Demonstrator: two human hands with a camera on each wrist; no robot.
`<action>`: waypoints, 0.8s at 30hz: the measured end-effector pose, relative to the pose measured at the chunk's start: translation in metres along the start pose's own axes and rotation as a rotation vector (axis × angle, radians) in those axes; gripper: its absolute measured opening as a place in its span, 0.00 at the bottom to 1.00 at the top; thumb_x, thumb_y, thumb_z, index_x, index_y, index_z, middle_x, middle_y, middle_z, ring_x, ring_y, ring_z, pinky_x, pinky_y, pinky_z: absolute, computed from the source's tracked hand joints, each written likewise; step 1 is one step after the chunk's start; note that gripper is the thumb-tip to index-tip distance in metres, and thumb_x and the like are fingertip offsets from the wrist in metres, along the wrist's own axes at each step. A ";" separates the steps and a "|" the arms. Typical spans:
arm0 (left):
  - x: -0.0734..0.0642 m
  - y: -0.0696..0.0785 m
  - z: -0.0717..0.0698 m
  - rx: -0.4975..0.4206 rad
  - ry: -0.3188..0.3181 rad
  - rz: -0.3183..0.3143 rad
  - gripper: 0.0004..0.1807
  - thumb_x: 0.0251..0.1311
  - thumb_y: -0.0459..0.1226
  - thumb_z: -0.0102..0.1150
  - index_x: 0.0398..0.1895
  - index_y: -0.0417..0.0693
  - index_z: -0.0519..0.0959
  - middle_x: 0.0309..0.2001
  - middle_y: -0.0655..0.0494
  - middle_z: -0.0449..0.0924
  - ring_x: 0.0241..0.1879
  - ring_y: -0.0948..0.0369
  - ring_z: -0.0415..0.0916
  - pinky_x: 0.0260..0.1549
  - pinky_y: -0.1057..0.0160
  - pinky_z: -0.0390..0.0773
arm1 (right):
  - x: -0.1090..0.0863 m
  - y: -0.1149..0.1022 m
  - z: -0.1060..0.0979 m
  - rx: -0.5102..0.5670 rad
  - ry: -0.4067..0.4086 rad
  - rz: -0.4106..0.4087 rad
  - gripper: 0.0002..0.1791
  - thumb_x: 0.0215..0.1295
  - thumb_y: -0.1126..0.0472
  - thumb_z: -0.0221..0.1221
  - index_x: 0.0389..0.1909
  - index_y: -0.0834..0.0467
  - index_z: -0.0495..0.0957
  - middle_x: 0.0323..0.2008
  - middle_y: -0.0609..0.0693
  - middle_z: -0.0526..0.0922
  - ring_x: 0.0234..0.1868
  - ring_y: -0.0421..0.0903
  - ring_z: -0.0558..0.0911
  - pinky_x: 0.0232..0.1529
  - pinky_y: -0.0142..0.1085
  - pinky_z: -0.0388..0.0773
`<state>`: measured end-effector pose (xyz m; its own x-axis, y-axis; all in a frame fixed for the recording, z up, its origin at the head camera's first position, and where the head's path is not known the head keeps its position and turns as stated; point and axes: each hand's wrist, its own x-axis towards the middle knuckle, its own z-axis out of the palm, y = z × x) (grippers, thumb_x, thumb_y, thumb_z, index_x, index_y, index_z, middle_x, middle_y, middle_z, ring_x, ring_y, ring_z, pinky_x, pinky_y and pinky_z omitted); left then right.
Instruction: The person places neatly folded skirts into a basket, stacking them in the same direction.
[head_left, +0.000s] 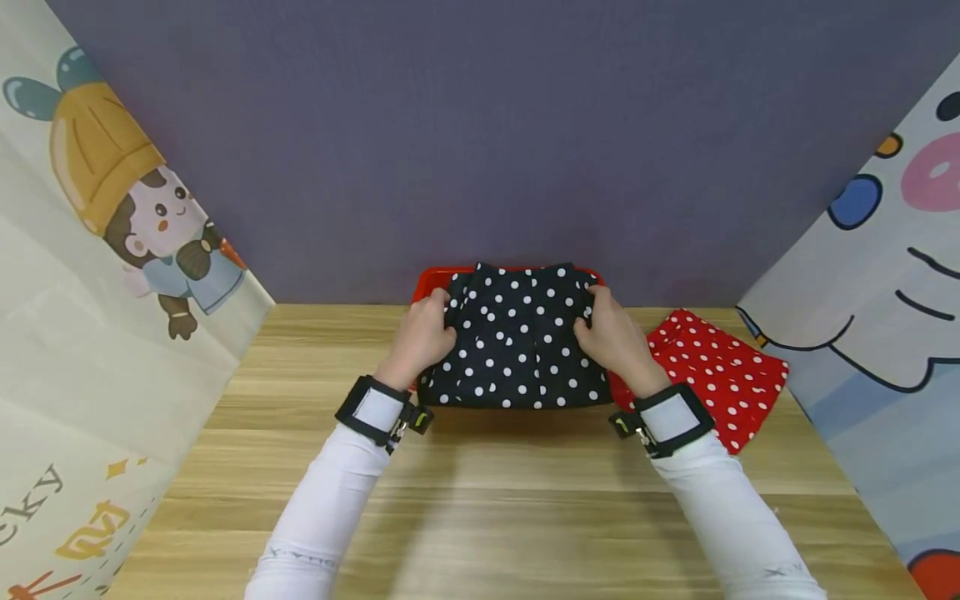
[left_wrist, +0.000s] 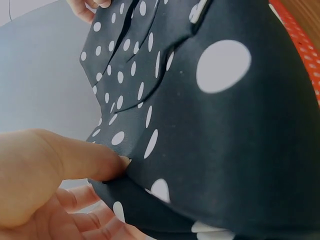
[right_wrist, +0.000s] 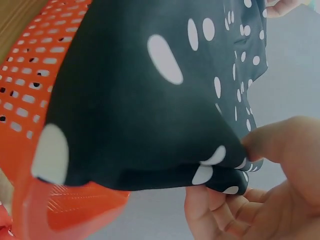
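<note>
A black cloth with white polka dots [head_left: 517, 342] hangs spread between both hands, in front of and partly over a red plastic basket [head_left: 433, 279]. My left hand [head_left: 422, 337] pinches its left side, thumb on the near face and fingers behind, as the left wrist view shows. At the opposite side my right hand [head_left: 617, 340] pinches the cloth the same way, a folded edge between thumb and fingers [right_wrist: 200, 212]. Most of the basket is hidden by the cloth; its perforated wall [right_wrist: 35, 75] appears in the right wrist view.
A red cloth with white dots [head_left: 723, 375] lies on the wooden table [head_left: 510, 508], right of the basket and partly behind my right wrist. A dark grey panel [head_left: 480, 150] rises behind the basket. Printed sheets stand at the left [head_left: 90, 333] and right [head_left: 862, 350].
</note>
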<state>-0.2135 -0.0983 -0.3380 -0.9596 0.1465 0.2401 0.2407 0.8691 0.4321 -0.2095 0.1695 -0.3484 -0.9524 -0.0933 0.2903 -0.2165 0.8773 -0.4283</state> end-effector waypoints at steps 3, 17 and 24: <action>0.008 0.000 -0.002 -0.002 -0.025 -0.010 0.22 0.48 0.29 0.55 0.50 0.35 0.69 0.40 0.39 0.78 0.35 0.47 0.76 0.34 0.52 0.77 | 0.008 0.000 -0.001 0.003 -0.020 0.007 0.30 0.60 0.61 0.53 0.60 0.71 0.58 0.46 0.69 0.75 0.36 0.59 0.79 0.32 0.51 0.77; 0.040 -0.002 0.000 0.055 -0.105 -0.067 0.23 0.47 0.31 0.54 0.51 0.39 0.68 0.43 0.40 0.77 0.38 0.43 0.76 0.36 0.48 0.76 | 0.039 0.000 -0.001 -0.019 -0.136 0.088 0.31 0.62 0.60 0.49 0.62 0.70 0.54 0.52 0.69 0.73 0.45 0.61 0.77 0.44 0.53 0.75; 0.050 0.000 0.004 0.088 -0.119 -0.113 0.24 0.48 0.32 0.55 0.52 0.40 0.68 0.44 0.40 0.77 0.40 0.42 0.76 0.36 0.47 0.76 | 0.050 0.001 0.004 -0.049 -0.155 0.141 0.32 0.61 0.59 0.50 0.62 0.69 0.53 0.51 0.69 0.73 0.45 0.63 0.77 0.43 0.55 0.73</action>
<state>-0.2620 -0.0896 -0.3292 -0.9915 0.0963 0.0873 0.1221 0.9205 0.3712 -0.2580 0.1637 -0.3375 -0.9949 -0.0366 0.0935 -0.0722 0.9081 -0.4124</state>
